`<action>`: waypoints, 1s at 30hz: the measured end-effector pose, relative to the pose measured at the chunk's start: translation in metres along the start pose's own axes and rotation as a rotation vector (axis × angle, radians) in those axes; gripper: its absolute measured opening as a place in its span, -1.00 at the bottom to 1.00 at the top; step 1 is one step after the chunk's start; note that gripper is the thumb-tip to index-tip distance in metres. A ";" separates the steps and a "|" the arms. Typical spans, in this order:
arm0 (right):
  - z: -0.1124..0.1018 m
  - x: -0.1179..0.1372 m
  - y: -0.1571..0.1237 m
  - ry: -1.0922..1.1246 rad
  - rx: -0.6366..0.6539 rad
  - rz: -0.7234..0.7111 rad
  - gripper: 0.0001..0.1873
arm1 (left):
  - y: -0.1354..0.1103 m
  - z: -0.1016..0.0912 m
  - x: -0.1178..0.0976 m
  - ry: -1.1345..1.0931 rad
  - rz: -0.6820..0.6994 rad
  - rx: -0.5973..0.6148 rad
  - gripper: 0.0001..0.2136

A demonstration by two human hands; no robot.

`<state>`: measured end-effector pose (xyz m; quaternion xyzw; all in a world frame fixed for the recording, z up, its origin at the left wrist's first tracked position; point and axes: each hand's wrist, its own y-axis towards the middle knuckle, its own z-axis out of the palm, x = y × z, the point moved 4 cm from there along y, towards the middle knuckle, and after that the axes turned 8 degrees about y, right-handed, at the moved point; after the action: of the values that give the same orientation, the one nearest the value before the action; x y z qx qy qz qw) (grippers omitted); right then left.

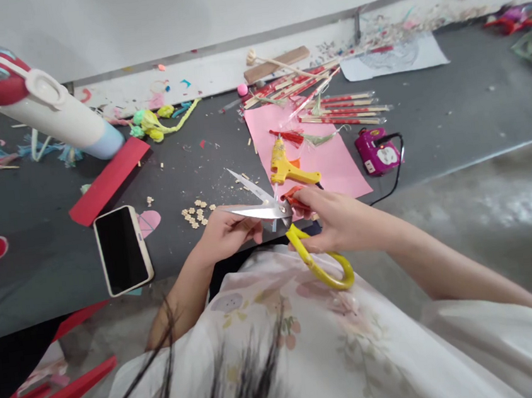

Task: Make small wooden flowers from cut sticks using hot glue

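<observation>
My right hand (339, 220) is closed on a pair of scissors (267, 211) at the table's front edge. Their blades are spread and point left; a thick yellow handle loop hangs below my fingers. An orange-red part under my fingertips may be the other loop. The lower blade passes over my left hand (226, 233), whose fingers are curled together. Whatever they pinch, if anything, is hidden. Just beyond the scissors lies a yellow glue gun (286, 166) on a pink sheet (338, 166). Small wooden pieces (195, 213) are scattered beside my left hand.
A phone (123, 249) and a red strip box (109, 180) lie to the left, near a tall bottle (62, 116). Wrapped sticks (346, 108) and yellow yarn (154, 125) are at the back. A purple power adapter (377, 151) with a black cable sits right.
</observation>
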<state>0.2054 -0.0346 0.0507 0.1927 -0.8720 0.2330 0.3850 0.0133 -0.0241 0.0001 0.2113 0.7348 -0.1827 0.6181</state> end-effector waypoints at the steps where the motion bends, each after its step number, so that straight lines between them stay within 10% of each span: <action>1: 0.001 -0.001 0.000 0.015 0.011 0.001 -0.67 | 0.000 0.000 0.001 0.043 0.011 -0.004 -0.60; 10: 0.003 -0.002 0.004 -0.029 -0.060 0.107 -0.68 | 0.003 -0.002 -0.006 0.235 0.082 -0.050 -0.62; 17: 0.009 -0.013 0.008 0.015 -0.072 0.188 -0.68 | -0.001 0.005 -0.009 0.840 0.370 -0.390 -0.80; 30: 0.020 -0.026 0.015 0.306 0.105 0.218 -0.70 | 0.004 0.002 -0.005 0.498 0.345 -0.312 -0.70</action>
<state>0.2026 -0.0294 0.0155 0.0792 -0.8057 0.3450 0.4749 0.0177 -0.0221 0.0050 0.2733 0.8357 0.0965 0.4665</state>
